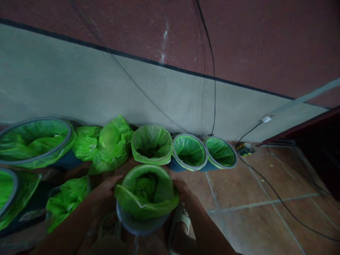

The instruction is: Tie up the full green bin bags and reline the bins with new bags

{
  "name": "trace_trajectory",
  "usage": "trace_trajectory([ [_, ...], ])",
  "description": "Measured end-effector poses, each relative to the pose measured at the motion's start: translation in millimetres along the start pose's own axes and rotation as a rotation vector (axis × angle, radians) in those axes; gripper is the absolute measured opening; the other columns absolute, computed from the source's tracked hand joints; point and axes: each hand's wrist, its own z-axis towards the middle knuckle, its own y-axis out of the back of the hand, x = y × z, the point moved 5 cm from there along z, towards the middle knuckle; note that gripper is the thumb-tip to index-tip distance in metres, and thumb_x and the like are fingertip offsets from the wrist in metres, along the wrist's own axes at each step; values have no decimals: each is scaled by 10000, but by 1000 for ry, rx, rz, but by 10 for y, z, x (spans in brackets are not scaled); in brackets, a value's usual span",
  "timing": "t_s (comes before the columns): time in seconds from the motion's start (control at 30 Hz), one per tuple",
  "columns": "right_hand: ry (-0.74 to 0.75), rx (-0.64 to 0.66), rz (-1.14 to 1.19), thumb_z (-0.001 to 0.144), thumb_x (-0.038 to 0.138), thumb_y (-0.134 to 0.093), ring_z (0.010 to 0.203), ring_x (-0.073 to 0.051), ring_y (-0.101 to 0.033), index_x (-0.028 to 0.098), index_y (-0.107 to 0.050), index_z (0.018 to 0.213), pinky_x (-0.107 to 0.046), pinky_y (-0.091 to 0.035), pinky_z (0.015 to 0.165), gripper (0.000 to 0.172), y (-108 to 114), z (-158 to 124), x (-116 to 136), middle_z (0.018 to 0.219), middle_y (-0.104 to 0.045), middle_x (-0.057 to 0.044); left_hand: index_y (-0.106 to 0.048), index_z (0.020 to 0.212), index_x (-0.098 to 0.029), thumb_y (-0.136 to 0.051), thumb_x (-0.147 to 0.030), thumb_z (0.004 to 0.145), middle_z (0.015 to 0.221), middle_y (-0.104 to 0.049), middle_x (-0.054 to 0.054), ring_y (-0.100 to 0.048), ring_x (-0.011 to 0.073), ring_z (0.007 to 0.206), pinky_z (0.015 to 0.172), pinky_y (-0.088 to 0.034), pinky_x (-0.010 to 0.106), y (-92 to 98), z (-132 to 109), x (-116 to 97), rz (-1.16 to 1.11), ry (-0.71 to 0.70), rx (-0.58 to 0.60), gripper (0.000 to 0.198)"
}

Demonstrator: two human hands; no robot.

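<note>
In front of me stands a round bin (145, 226) with a green bin liner (124, 196) in it. The liner's far side goes over the rim, while its near edge hangs loose inside the bin's near wall. More crumpled green plastic sits down in the middle. My left hand (110, 186) is closed on the liner at the left side of the rim. On the right side, my right hand (183, 189) grips the liner's edge, its fingers partly hidden by the plastic.
Along the wall stand lined bins (190, 152), another lined bin (152, 141), and a large bin (37, 124) at left. Tied green bags (108, 141) lean between them. A tin can (245, 149) and a black cable (276, 194) lie on the tiled floor (239, 226).
</note>
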Motion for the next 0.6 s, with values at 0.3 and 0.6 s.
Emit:
trace_trajectory([
  [0.3, 336, -375, 255, 486, 304, -688, 532, -151, -569, 171, -658, 769, -272, -464, 534, 313, 192, -155, 550, 600, -641, 9, -688, 878, -147, -728, -351, 539, 768, -719, 46, -645, 203, 672, 677, -544, 342, -70, 187, -326, -440, 49, -274, 398],
  [0.6, 397, -471, -552, 690, 300, -639, 823, -229, -681, 153, -679, 1043, -288, -502, 688, 384, 289, -698, 678, 885, -730, -87, -665, 1083, -161, -618, -348, 687, 941, -739, 98, -690, 267, 880, 757, -524, 320, 223, -394, -204, 217, 26, -492, 440],
])
